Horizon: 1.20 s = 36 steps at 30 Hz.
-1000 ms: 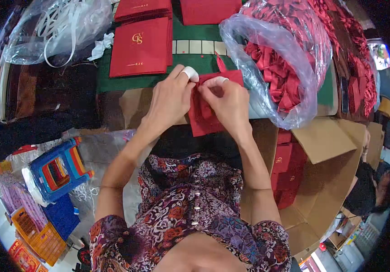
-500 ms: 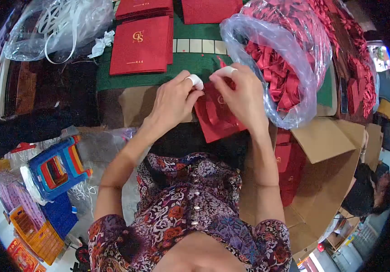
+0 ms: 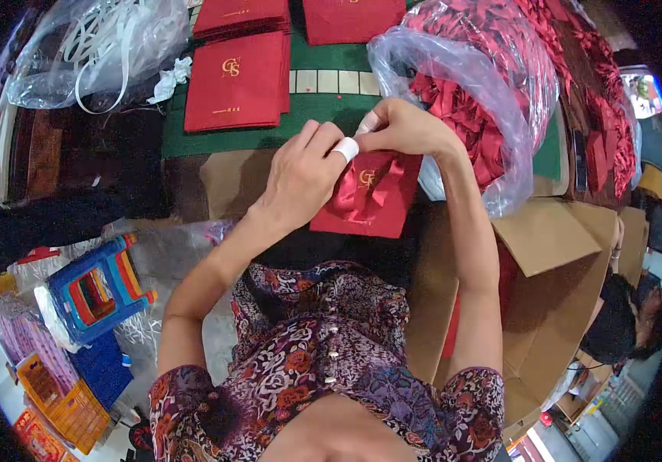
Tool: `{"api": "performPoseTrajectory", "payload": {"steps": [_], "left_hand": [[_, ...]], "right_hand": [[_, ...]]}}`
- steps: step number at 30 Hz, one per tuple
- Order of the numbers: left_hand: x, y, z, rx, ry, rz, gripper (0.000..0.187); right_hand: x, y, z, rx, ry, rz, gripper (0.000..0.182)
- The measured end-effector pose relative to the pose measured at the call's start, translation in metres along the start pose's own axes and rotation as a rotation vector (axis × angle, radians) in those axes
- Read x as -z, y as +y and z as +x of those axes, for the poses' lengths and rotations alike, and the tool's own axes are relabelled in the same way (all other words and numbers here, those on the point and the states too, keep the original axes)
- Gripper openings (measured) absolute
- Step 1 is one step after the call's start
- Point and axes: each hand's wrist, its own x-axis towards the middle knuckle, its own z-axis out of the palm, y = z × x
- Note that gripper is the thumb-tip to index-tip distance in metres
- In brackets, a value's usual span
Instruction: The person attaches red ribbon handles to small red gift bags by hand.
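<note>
Both my hands meet at the top edge of a red bag (image 3: 389, 208) with gold lettering, which hangs at the table's front edge. A glossy red ribbon (image 3: 350, 202) droops across its front. My left hand (image 3: 308, 169), white tape round a finger, pinches at the bag's upper left. My right hand (image 3: 404, 129), also taped, has its fingers pressed together at the top edge beside it. What lies between the fingertips is mostly hidden. A stack of red bags (image 3: 235, 88) with gold lettering lies just beyond on the green surface (image 3: 315, 127).
At the back right, a clear plastic bag (image 3: 519, 150) holds red ribbons (image 3: 454, 108). White straps fill another plastic bag (image 3: 123, 46) at the back left. An open cardboard box (image 3: 554, 308) stands right of my lap. Stools (image 3: 100, 285) are at lower left.
My right hand has turned, its elbow and wrist swinging outward, and sits closer to my left hand. The red bag has swung from a tilt to nearly level, moving slightly left.
</note>
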Motion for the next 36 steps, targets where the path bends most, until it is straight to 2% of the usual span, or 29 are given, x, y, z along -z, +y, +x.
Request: {"api": "performPoseTrajectory", "payload": {"steps": [2, 6, 8, 12, 14, 15, 17, 19, 21, 25, 28, 31, 34, 36], "left_hand": [[-0.004, -0.001, -0.001, 0.033, -0.038, -0.025, 0.013], [0.000, -0.002, 0.003, 0.069, -0.050, -0.066, 0.015], [0.003, -0.001, 0.008, 0.158, -0.032, -0.163, 0.014], [0.003, -0.010, 0.005, 0.177, -0.061, -0.209, 0.014], [-0.001, -0.011, -0.001, 0.238, -0.162, -0.278, 0.014], [-0.002, -0.015, -0.003, 0.237, -0.162, -0.275, 0.014], [-0.007, -0.021, -0.005, 0.354, -0.161, -0.292, 0.013], [-0.014, -0.021, -0.008, 0.323, -0.124, -0.215, 0.012], [-0.018, -0.020, -0.006, 0.354, -0.052, -0.172, 0.013], [-0.027, -0.024, 0.010, 0.407, 0.019, -0.138, 0.017], [-0.038, -0.026, 0.021, 0.471, -0.032, -0.041, 0.026], [-0.049, -0.028, 0.025, 0.488, -0.095, 0.007, 0.024], [-0.051, -0.030, 0.025, 0.505, -0.060, -0.018, 0.019], [-0.050, -0.029, 0.027, 0.512, -0.064, -0.016, 0.017]], "right_hand": [[0.001, -0.012, -0.001, -0.027, 0.064, -0.226, 0.022], [0.002, -0.022, -0.001, -0.105, 0.043, -0.184, 0.022], [-0.003, -0.016, -0.001, -0.005, 0.221, -0.203, 0.029], [-0.012, -0.006, 0.005, 0.039, 0.318, -0.147, 0.025], [-0.004, -0.003, 0.011, -0.014, 0.529, -0.254, 0.029], [-0.006, 0.001, 0.013, -0.011, 0.530, -0.254, 0.029], [-0.012, 0.016, 0.018, 0.104, 0.660, -0.395, 0.032], [-0.008, 0.015, 0.015, 0.124, 0.667, -0.383, 0.031], [-0.005, 0.010, 0.006, 0.076, 0.854, -0.307, 0.030], [-0.012, 0.004, -0.010, 0.038, 0.855, -0.466, 0.024], [-0.025, 0.005, -0.003, -0.010, 0.837, -0.524, 0.022], [-0.031, 0.019, 0.004, -0.031, 0.829, -0.624, 0.019], [-0.033, 0.023, 0.001, 0.070, 0.864, -0.531, 0.017], [-0.034, 0.019, -0.005, 0.073, 0.828, -0.172, 0.016]]}}
